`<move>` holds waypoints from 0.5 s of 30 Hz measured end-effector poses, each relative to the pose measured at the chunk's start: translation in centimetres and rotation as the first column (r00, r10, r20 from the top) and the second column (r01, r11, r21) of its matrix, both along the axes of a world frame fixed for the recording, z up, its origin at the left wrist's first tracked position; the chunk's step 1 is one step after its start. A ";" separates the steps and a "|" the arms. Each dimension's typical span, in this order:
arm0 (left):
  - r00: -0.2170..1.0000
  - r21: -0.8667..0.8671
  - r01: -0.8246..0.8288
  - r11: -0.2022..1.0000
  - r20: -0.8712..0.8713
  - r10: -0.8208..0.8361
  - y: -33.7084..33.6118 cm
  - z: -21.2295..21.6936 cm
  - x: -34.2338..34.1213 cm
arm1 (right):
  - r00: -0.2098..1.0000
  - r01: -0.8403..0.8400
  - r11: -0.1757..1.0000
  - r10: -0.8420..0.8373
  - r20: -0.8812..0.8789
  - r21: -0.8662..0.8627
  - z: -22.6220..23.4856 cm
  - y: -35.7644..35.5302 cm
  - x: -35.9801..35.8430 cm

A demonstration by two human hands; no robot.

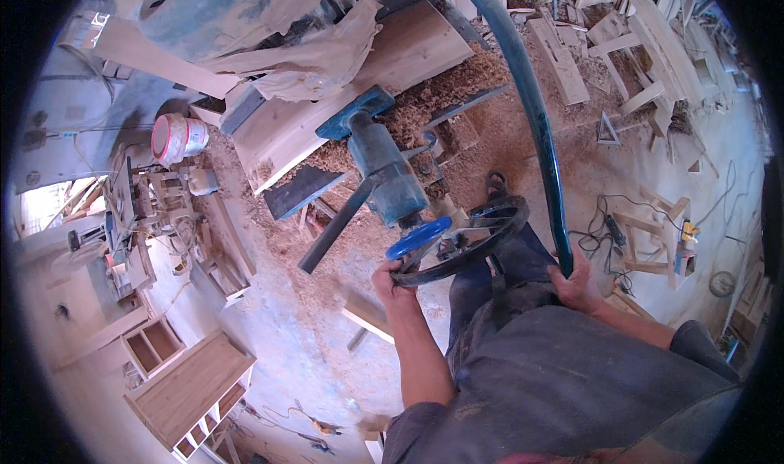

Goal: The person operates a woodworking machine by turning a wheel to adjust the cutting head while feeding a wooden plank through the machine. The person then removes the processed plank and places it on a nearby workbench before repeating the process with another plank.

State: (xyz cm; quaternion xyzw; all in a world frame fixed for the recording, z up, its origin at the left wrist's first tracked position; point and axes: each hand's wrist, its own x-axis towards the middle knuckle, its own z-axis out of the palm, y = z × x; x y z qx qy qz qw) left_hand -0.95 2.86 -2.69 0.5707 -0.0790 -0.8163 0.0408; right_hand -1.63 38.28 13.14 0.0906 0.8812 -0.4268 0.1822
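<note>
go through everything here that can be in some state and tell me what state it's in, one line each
left hand: gripping the handwheel rim
right hand: closed around the lever
black handwheel: tilted, held at its lower left
long blue lever: curved, held at its lower end
wooden cabinet: lying on the floor
white bucket: on its side

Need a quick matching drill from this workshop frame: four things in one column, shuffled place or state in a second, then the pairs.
Things
1. left hand
2. right hand
3. white bucket
4. wooden cabinet

Places or states
A. lying on the floor, lower left
B. grips the dark handwheel at its rim
C. stands at the left, beside the machine
D. holds the lower end of the curved blue bar

Pairs: 1-B, 2-D, 3-C, 4-A
</note>
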 end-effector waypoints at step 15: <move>0.991 -0.333 -0.106 0.937 -0.115 0.071 3.5 6.1 0.0 | 0.992 0.035 0.999 -0.037 0.122 0.011 -0.1 -1.1 0.7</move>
